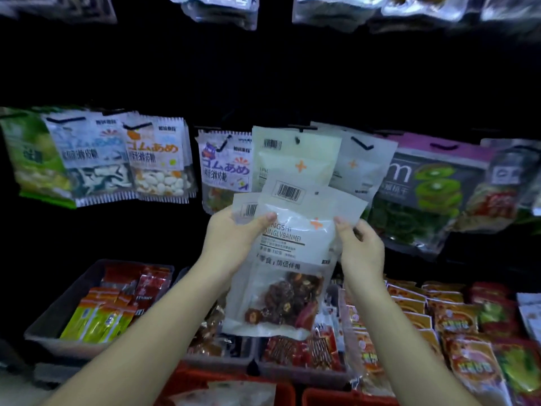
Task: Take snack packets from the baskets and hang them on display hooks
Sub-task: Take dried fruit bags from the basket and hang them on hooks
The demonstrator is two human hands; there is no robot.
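Note:
Two white snack packets with barcodes and dark dried fruit are held up in front of the display. The front packet hangs between both hands, and a second packet peeks out behind it on the left. My left hand grips their left edge with the thumb across the front. My right hand pinches the right edge. Just above, a matching white packet hangs on a black display hook.
A row of hooked packets runs left to right: gummy candy, kiwi slices. More bags hang along the top. Grey bins of red and yellow snacks sit below, with red baskets at the bottom edge.

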